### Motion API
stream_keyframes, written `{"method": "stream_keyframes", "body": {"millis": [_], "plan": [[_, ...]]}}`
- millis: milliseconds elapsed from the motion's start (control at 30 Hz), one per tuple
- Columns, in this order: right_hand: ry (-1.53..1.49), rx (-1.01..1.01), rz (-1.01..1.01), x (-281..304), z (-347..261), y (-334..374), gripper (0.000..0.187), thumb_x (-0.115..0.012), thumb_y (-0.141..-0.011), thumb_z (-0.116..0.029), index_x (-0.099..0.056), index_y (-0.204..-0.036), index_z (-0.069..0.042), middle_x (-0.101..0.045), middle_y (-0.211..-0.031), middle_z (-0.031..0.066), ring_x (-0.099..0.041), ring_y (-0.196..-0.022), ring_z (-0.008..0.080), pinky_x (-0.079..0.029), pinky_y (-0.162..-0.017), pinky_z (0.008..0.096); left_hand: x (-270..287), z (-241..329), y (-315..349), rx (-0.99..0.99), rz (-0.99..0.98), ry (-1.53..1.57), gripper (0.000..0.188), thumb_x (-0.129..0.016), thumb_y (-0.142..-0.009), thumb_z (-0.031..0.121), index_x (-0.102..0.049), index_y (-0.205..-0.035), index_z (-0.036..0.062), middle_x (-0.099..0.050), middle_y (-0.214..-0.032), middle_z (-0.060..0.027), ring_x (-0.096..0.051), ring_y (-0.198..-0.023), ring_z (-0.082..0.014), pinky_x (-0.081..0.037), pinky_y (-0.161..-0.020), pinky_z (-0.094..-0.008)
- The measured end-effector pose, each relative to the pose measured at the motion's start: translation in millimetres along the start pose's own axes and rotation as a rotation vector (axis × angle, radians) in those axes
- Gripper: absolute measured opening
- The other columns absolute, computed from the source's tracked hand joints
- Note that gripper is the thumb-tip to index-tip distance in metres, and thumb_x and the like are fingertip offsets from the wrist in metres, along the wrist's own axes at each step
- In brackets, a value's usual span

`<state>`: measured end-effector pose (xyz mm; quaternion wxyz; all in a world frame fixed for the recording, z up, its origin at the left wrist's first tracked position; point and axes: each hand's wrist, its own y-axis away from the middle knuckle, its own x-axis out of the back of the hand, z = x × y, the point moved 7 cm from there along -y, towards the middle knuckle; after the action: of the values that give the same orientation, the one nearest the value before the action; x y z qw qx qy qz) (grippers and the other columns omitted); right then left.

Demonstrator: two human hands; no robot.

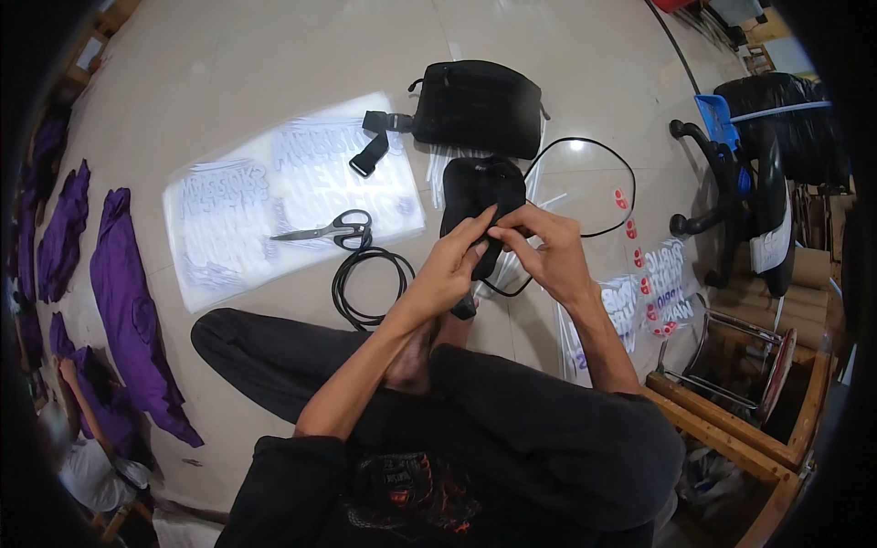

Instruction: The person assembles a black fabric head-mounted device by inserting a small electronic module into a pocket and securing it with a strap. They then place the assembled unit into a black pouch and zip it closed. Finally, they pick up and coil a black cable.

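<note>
A small black pouch (464,180) is upright in front of my crossed legs, and both my hands meet at its lower right side. My left hand (457,265) grips the pouch's edge, with thumb and fingertips close together. My right hand (548,248) pinches at the same spot with thumb and forefinger; whatever lies between the fingertips is too small to make out. A thin black cable (628,169) loops out to the right of the pouch and comes back below it. Just beyond the pouch lies a larger black bag (484,108) with a strap and buckle (367,163).
Scissors (351,229) rest on printed plastic sheets (219,274) at the left, beside a coiled black cord (336,290). More printed plastic packaging (671,283) lies right. A wooden frame (722,416) and black chair base (717,173) stand at the right. Purple garments (132,301) and another person (91,466) are far left.
</note>
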<state>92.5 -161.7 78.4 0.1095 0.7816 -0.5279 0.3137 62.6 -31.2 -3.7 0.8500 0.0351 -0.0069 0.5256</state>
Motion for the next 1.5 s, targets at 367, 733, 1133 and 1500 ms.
{"method": "stream_keyframes", "body": {"millis": [367,733,1133,1500], "plan": [[-0.340,-0.507,-0.199,-20.1,42.9,-3.0,0.017,-0.078,-0.091,-0.011,-0.068,-0.085,0.001,-0.067,-0.067,0.0023,-0.064,-0.060,0.0063,-0.050,-0.056,0.0247,3.6,-26.1,4.9,0.375,-0.070,0.882,0.045,-0.059,-0.105,0.024,-0.051,-0.144,0.0025,-0.062,-0.128,-0.0069,-0.060,-0.116,-0.0116,-0.047,-0.102,-0.0287],[-0.154,-0.137,-0.387,-32.3,19.2,-2.0,0.011,-0.073,-0.093,-0.008,-0.068,-0.094,0.003,-0.073,-0.081,0.0128,-0.073,-0.076,0.0234,-0.055,-0.068,0.0325,9.9,-46.7,16.9,0.553,-0.051,0.539,0.018,-0.063,-0.104,0.018,-0.062,-0.115,0.0043,-0.068,-0.110,-0.0014,-0.060,-0.094,-0.0067,-0.044,-0.081,-0.0214],[0.361,0.098,-0.287,-66.8,-46.9,17.6,0.031,-0.065,-0.077,0.002,-0.057,-0.107,0.001,-0.061,-0.100,0.0173,-0.067,-0.091,0.0368,-0.055,-0.075,0.0462,24.5,-12.0,34.5,0.107,0.599,0.182,0.009,-0.066,-0.099,0.006,-0.063,-0.096,-0.0018,-0.066,-0.076,-0.0076,-0.060,-0.071,-0.0108,-0.048,-0.065,-0.0281],[0.297,0.179,-0.284,-55.2,-41.3,4.2,0.016,-0.077,-0.080,-0.004,-0.069,-0.095,-0.004,-0.064,-0.089,0.0126,-0.062,-0.080,0.0337,-0.049,-0.074,0.0423,11.5,-37.0,44.4,0.333,0.598,0.728,0.011,-0.063,-0.103,0.011,-0.062,-0.100,0.0001,-0.064,-0.082,-0.0009,-0.056,-0.075,-0.0057,-0.045,-0.065,-0.0250]]}}
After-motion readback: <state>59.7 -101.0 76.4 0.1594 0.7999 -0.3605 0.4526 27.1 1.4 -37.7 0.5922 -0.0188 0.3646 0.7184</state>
